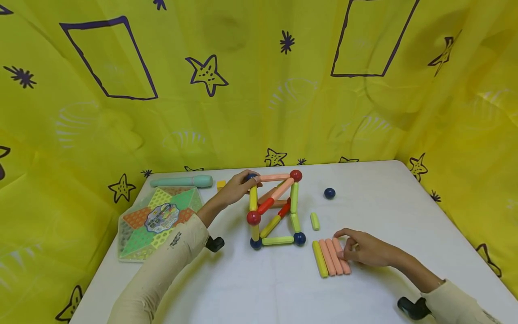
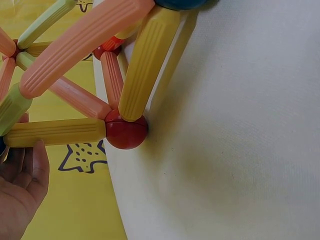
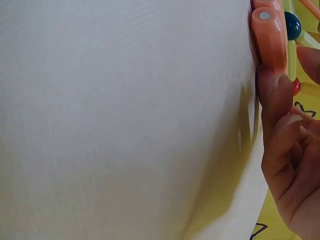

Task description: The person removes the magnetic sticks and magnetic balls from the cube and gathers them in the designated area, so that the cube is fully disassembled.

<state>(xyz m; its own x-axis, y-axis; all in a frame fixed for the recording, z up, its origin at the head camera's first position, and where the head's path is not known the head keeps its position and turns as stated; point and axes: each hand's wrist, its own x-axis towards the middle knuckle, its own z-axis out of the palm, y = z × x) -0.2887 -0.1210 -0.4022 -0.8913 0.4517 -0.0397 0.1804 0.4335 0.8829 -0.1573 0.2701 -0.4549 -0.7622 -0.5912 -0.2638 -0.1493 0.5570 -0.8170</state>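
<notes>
A frame of magnetic sticks and balls (image 1: 277, 240) stands mid-table, with yellow, green, orange and red rods joined by red and blue balls. My left hand (image 1: 238, 185) grips its far left top corner, at a blue ball (image 1: 252, 176). In the left wrist view, the fingers (image 2: 39, 167) curl at a yellow stick (image 2: 60, 132) of this frame. To the right lie orange sticks side by side beside a yellow stick (image 1: 320, 259). My right hand (image 1: 364, 248) touches the outermost orange stick (image 1: 345, 266), its thumb and forefinger apart; the right wrist view shows a fingertip (image 3: 279, 85) against an orange stick.
A loose blue ball (image 1: 329, 193) and a short green stick (image 1: 315, 221) lie right of the frame. On the left are a patterned flat box (image 1: 137, 240), a mint-green tube (image 1: 182, 181) and a small yellow block (image 1: 221, 185). A yellow curtain (image 1: 251, 121) hangs around the white table.
</notes>
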